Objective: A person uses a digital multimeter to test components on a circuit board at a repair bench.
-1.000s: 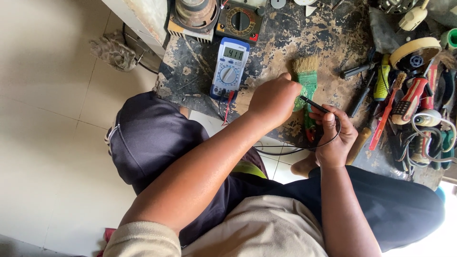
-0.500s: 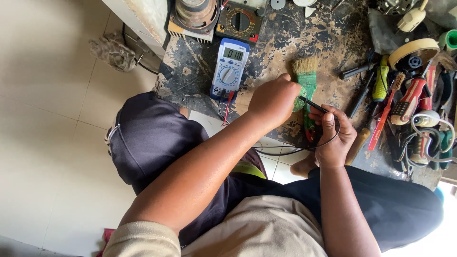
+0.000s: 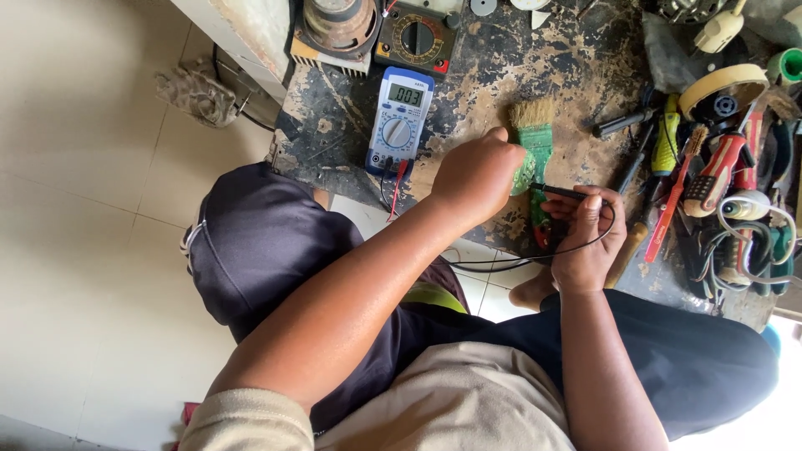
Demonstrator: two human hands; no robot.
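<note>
My left hand (image 3: 474, 175) is closed in a fist on the worn workbench (image 3: 501, 67), gripping a small green part (image 3: 523, 172) that it mostly hides. Just right of it, my right hand (image 3: 586, 238) pinches a thin black test probe (image 3: 561, 191) whose tip points at the green part. A red probe (image 3: 541, 232) lies under its fingers. Black leads (image 3: 501, 263) loop back to a blue and white digital multimeter (image 3: 399, 121) lying to the left. Between the hands lies a green-handled brush (image 3: 535, 138).
An older dial meter (image 3: 416, 38) and a rusty round part (image 3: 338, 25) sit at the bench's far edge. Screwdrivers (image 3: 668, 146), pliers, a tape roll (image 3: 723, 88) and cables crowd the right side. A rag (image 3: 196, 92) lies on the tiled floor on the left.
My right hand's fingers have shifted slightly on the black probe. My left hand and the meter have stayed in place.
</note>
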